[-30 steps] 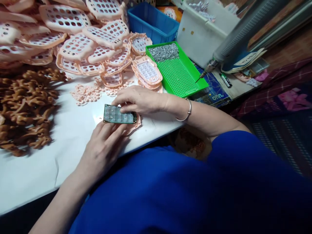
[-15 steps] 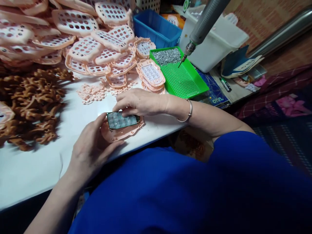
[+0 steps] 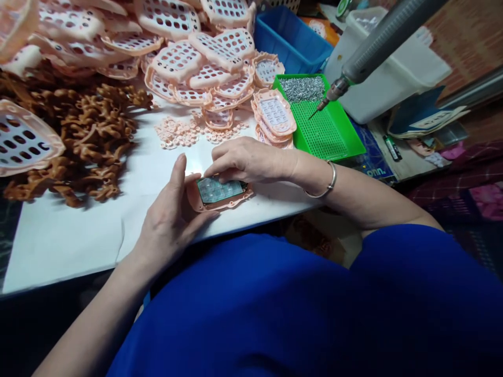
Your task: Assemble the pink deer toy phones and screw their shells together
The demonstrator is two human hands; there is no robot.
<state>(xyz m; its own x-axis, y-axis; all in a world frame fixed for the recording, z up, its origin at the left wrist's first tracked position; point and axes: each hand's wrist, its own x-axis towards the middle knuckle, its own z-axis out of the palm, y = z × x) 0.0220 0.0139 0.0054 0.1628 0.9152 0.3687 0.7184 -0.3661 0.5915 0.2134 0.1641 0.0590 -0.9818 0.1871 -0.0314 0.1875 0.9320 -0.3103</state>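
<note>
A pink plastic shell [image 3: 192, 196] lies near the table's front edge, with a green circuit board under a clear keypad [image 3: 219, 189] inside it. My left hand [image 3: 168, 212] grips the shell's left end, thumb and fingers around it. From above, my right hand [image 3: 247, 161] touches the upper edge of the board with bent fingertips; whatever is between them is hidden. Just behind my hands are small pink rings [image 3: 176, 132] and a stack of pink shells with keypads [image 3: 277, 116].
Brown plastic parts [image 3: 86, 136] are heaped at the left, pink perforated shells [image 3: 176, 60] behind. A green tray [image 3: 353, 137] holds screws. An electric screwdriver [image 3: 353, 63] hangs over it. Blue bin [image 3: 288, 39] and white bin [image 3: 361, 89] stand at the back.
The view has shifted, so the scene sits further right. The board now lies lower and flatter inside the shell. My left thumb has lifted away from the board's corner.
</note>
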